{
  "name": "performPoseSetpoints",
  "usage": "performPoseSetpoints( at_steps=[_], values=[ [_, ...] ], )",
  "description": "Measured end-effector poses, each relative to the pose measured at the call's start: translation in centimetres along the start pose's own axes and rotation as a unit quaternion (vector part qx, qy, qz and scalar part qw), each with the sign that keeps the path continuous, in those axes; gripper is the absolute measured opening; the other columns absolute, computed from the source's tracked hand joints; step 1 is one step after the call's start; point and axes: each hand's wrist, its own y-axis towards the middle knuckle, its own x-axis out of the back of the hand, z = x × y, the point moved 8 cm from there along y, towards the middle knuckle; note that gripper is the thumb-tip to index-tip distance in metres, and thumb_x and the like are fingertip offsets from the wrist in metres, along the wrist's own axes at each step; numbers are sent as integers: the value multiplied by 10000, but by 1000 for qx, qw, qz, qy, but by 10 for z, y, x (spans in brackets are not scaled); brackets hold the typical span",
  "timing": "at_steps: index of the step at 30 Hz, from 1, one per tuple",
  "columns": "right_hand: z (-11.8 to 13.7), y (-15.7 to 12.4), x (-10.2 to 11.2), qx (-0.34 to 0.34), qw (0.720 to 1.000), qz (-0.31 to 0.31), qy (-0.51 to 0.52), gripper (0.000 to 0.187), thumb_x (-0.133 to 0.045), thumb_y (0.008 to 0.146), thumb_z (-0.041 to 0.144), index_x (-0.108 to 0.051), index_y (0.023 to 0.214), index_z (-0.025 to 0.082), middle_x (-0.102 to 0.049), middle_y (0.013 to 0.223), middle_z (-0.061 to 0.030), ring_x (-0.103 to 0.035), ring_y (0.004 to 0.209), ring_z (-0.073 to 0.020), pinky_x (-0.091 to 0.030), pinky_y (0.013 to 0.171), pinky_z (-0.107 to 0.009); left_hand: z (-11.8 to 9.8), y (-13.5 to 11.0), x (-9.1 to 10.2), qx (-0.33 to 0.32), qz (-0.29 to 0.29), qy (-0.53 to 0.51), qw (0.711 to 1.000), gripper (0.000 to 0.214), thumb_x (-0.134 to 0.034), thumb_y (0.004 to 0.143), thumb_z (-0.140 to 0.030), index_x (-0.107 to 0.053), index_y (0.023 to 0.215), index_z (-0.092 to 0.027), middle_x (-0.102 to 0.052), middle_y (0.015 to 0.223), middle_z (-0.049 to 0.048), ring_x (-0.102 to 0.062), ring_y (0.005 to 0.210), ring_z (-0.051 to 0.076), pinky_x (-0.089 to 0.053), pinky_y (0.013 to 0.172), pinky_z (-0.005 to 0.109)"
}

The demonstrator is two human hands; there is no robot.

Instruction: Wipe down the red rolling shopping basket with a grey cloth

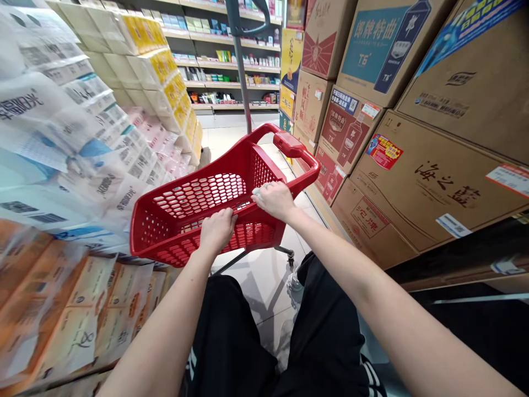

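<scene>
A red plastic shopping cart (194,190) stands sideways across the aisle before me, its handle end to the right. No goods show inside its basket. My left hand (216,229) is closed over the near rim, around the middle of that side. Farther right along the same rim, my right hand (273,199) is also closed, with something small and pale at its fingertips that I cannot make out. The curved red handle (298,148) lies just beyond my right hand, and neither hand is on it. The undersides of my fingers are hidden by the rim.
Wrapped tissue packs (103,143) are piled close on the left, with orange-and-cream packs (82,314) below. Stacked cardboard cartons (430,182) line the right side. Beyond the cart, a dark pole (242,77) rises before stocked shelves (231,69). White floor tiles (256,275) show underneath.
</scene>
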Motion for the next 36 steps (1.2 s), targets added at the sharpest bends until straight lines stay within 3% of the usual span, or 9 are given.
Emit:
performPoseSetpoints(
  at_steps=[3, 6, 10, 13, 16, 23, 27, 31, 36],
  values=[
    [26, 2, -12, 35, 999, 9, 2, 506, -314, 1037, 487, -675, 1108, 139, -693, 1114, -157, -619, 1000, -259, -394, 877, -366, 3, 1, 0, -1, 11, -7, 1000, 399, -206, 1007, -423, -546, 1024, -215, -687, 1073, 106, -636, 1037, 267, -404, 754, 355],
    [25, 2, -12, 72, 997, 8, -9, 518, -322, 1033, 503, -673, 1107, 129, -695, 1095, -154, -607, 1007, -268, -375, 917, -383, 5, 5, -2, -7, 23, -15, 1000, 403, -208, 1006, -432, -550, 1012, -220, -690, 1064, 101, -640, 1028, 262, -406, 738, 347],
    [-13, -1, 3, 77, 996, 7, -37, 554, -314, 1027, 528, -673, 1112, 115, -690, 1099, -174, -565, 1082, -297, -327, 992, -429, 4, 9, -3, -9, 18, -16, 1000, 401, -206, 1006, -424, -550, 1022, -216, -691, 1069, 109, -644, 1018, 274, -408, 734, 356],
    [-48, -4, 15, 33, 998, 7, -57, 558, -318, 1021, 531, -650, 1164, 106, -670, 1154, -197, -531, 1132, -315, -285, 1040, -465, 0, 12, -5, -13, 7, -18, 1000, 380, -219, 1003, -393, -548, 1043, -208, -688, 1084, 117, -640, 1026, 278, -410, 751, 364],
    [-64, -7, 18, 1, 998, 4, -56, 564, -329, 1017, 525, -618, 1206, 79, -632, 1228, -218, -508, 1161, -326, -261, 1069, -483, -3, 14, -5, -16, -8, -23, 1000, 365, -229, 999, -365, -546, 1068, -198, -684, 1090, 124, -633, 1032, 284, -412, 770, 376],
    [-23, -6, -4, 61, 997, -5, -36, 517, -466, 968, 516, -570, 1227, 81, -587, 1245, -211, -473, 1185, -353, -222, 1112, -546, -5, 17, -6, -3, -14, -27, 1000, 340, -246, 993, -335, -540, 1074, -185, -677, 1087, 136, -623, 1039, 294, -407, 794, 391],
    [-2, 1, -13, 99, 994, -7, -43, 358, -458, 974, 322, -555, 1223, 83, -606, 1189, -191, -509, 1121, -329, -202, 1127, -570, 0, 18, -7, 1, -15, -25, 1000, 323, -260, 991, -334, -538, 1062, -185, -681, 1072, 129, -627, 1024, 287, -406, 772, 379],
    [-3, 4, -15, 131, 990, -3, -49, 272, -385, 972, 176, -587, 1134, 92, -635, 1123, -176, -548, 1060, -302, -182, 1132, -605, 3, 17, -7, -5, -15, -18, 1000, 324, -266, 991, -328, -545, 1073, -186, -684, 1086, 122, -633, 1027, 277, -410, 760, 369],
    [-16, 2, -10, 115, 992, -11, -58, 248, -444, 963, 201, -607, 1111, 86, -647, 1122, -184, -550, 1085, -306, -163, 1147, -618, -1, 14, -8, -15, -28, -19, 999, 330, -269, 990, -320, -557, 1066, -179, -690, 1064, 131, -641, 1008, 281, -408, 776, 382]
  ],
)
